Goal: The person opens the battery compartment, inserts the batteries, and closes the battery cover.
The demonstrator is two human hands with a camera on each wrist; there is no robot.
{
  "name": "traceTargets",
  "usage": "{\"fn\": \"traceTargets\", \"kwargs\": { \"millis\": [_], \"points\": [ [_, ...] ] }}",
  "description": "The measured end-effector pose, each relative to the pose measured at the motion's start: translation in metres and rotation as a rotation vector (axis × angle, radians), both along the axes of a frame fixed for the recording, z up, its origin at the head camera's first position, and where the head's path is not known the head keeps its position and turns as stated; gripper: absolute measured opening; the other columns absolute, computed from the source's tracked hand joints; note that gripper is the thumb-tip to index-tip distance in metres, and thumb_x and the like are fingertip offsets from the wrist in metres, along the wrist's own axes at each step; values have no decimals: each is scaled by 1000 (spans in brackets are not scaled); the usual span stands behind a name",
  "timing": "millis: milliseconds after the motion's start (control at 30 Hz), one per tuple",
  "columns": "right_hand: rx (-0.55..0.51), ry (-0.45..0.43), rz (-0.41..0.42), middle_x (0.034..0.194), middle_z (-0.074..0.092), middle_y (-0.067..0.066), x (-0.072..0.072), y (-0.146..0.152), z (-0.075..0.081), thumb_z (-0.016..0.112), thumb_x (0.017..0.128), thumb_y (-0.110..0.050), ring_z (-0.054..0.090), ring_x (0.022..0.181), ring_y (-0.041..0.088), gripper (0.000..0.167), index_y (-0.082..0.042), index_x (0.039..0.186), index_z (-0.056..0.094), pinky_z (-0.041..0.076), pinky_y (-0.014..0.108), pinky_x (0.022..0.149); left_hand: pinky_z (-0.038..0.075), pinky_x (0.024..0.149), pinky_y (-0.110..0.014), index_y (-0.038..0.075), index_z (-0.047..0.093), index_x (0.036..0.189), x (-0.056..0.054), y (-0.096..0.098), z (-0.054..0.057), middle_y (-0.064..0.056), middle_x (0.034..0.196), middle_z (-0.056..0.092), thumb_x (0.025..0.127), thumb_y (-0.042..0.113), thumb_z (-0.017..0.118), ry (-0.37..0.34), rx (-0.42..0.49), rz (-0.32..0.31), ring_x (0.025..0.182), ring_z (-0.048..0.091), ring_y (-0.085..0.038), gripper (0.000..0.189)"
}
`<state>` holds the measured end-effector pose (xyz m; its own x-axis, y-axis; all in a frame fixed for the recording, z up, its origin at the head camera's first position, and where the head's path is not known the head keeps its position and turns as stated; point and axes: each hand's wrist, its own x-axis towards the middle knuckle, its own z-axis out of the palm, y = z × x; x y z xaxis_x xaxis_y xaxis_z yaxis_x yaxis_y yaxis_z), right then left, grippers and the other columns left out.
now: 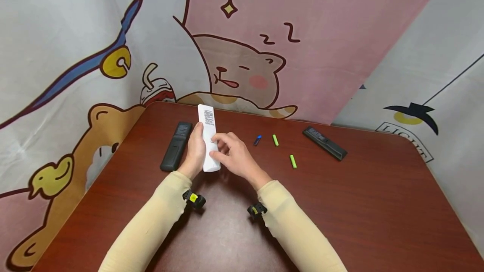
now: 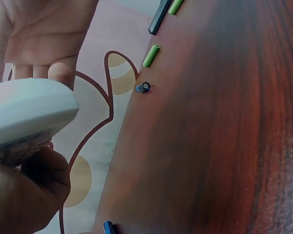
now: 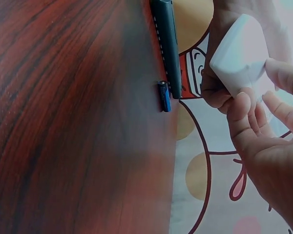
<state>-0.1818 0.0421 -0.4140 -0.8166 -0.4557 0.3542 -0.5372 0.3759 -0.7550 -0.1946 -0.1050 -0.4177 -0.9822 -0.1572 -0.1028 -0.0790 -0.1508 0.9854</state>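
A white remote control [image 1: 209, 148] is raised over the table with its back, bearing a printed label, facing up. My left hand [image 1: 194, 148] grips it along its left side, the thumb lying on that edge; the left-hand fingers wrap under it in the left wrist view. My right hand [image 1: 238, 154] touches the back near the lower end with thumb and index finger, the other fingers loosely bent and apart from it. In the right wrist view, the right thumb [image 3: 240, 105] meets the remote's near end. Whether the battery cover has shifted cannot be made out.
Left of my hands lies a black remote [image 1: 176, 146], with a blue battery [image 3: 164, 96] near it. To the right are a dark blue battery [image 1: 257, 140], a green battery [image 1: 275, 140], another green battery [image 1: 293, 161] and a second black remote [image 1: 324, 143]. A patterned curtain [image 1: 321, 53] borders the table.
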Motion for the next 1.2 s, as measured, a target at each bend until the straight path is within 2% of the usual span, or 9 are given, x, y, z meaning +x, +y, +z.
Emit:
{"fn": "traceTargets", "kwargs": {
  "millis": [133,300,400,467,567,700,833,1033,1200],
  "points": [
    [-11,-51,0,96,58,14,-1,0,0,76,91,-7,60,81,23,28,-3,115,63,50,26,72,47,74,-23,2,49,140,-1,1,-1,-7,100,58,112,35,24,1,-45,-3,82,56,-10,50],
    [-63,-177,5,94,58,13,-2,0,2,75,91,-3,58,76,16,27,-4,113,59,52,23,62,47,71,-23,1,50,136,-1,1,-1,-9,98,58,112,33,25,24,-101,-16,79,55,-10,47],
    [-116,-227,11,92,60,14,-2,0,1,74,92,-2,58,72,14,26,-4,113,57,56,29,59,46,69,-23,0,50,135,-1,0,-1,-11,99,58,112,31,24,34,-133,-11,78,55,-9,47],
    [-152,-235,11,91,61,14,-1,1,1,72,93,0,60,71,17,25,-4,112,58,58,35,60,46,68,-23,-1,50,136,-1,-1,-1,-14,100,58,112,30,24,44,-146,-8,78,55,-9,47],
    [-198,-227,10,91,62,15,-1,3,1,68,94,3,64,71,29,22,-3,113,59,59,46,63,47,68,-23,-2,49,137,-1,-2,0,-15,101,59,112,30,23,50,-144,-11,77,56,-10,48],
    [-257,-215,14,89,63,19,-1,5,1,63,95,7,64,73,43,18,0,111,60,58,50,64,48,64,-24,-2,49,137,-2,-2,2,-12,92,59,112,31,22,42,-99,-14,72,57,-11,49],
    [-296,-215,10,88,63,21,-3,7,1,62,96,8,62,73,43,15,2,109,60,58,47,63,50,59,-25,-1,47,136,-2,-3,2,-7,82,57,112,33,21,31,-30,-27,65,58,-11,49],
    [-303,-230,-23,85,61,19,-5,12,-1,62,96,8,61,72,42,14,2,108,61,57,42,63,49,55,-25,-1,48,130,-3,-4,2,-4,77,56,112,32,20,41,-17,-26,62,57,-11,47],
    [-293,-269,-52,83,60,14,-6,17,-4,61,96,8,61,75,50,13,2,108,60,56,57,66,46,54,-25,0,48,130,-3,-6,2,-3,76,57,113,32,19,36,-27,-24,62,55,-11,46]
  ]
}}
